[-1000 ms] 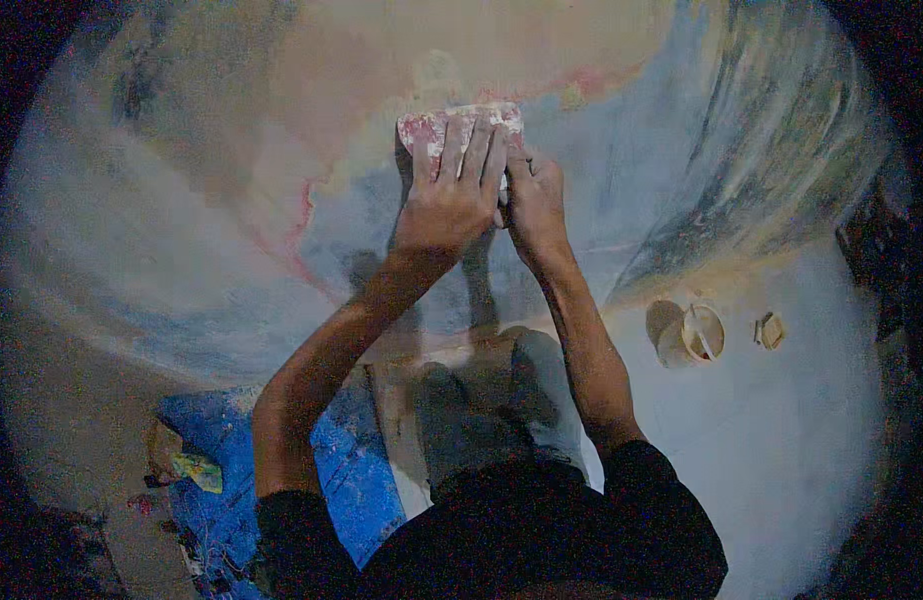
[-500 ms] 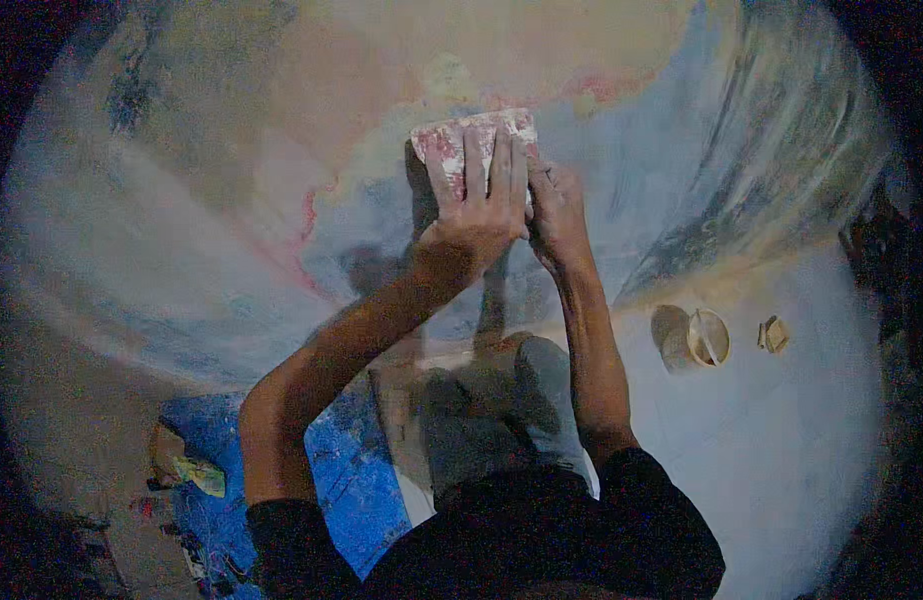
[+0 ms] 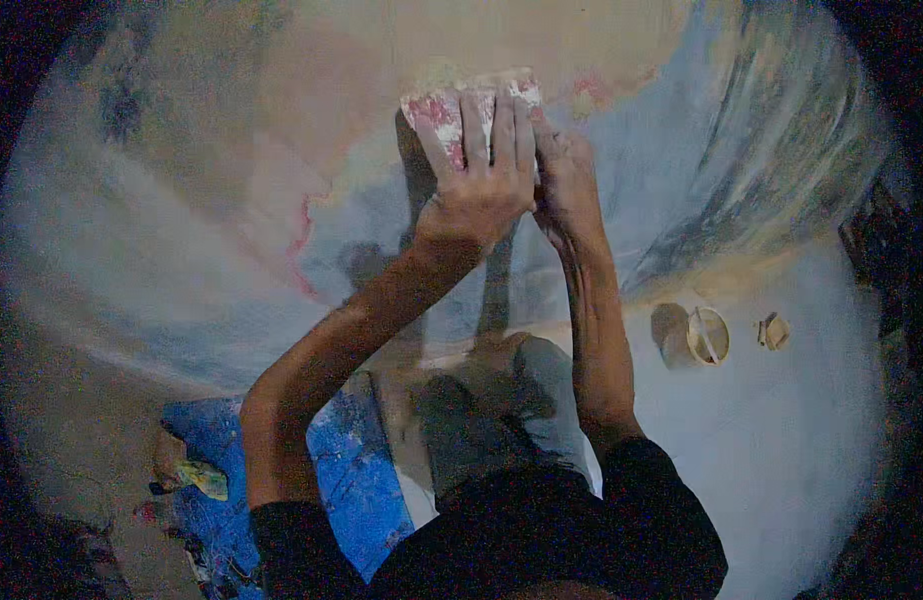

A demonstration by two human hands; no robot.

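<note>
A flat rectangular block point(image 3: 443, 108), smeared with red and white, is held against a large painted surface point(image 3: 271, 170) of soft grey, blue and peach patches. My left hand point(image 3: 476, 205) lies over the block's face with its fingers stretched and spread toward the far edge. Closed at the block's right edge is my right hand point(image 3: 571, 185), its fingers bent and partly hidden. The underside of the block is out of sight. A dark shadow falls along its left side.
To the right stands a round, light-coloured container point(image 3: 719, 336) with a stick across it. A small tan piece point(image 3: 775, 332) lies beside it. A paint-spattered blue sheet point(image 3: 356, 480) is at the lower left, with a yellow-green crumpled thing point(image 3: 203, 480) on its edge.
Both hands and the block have shifted a little farther away, up across the painted surface. The grip looks the same.
</note>
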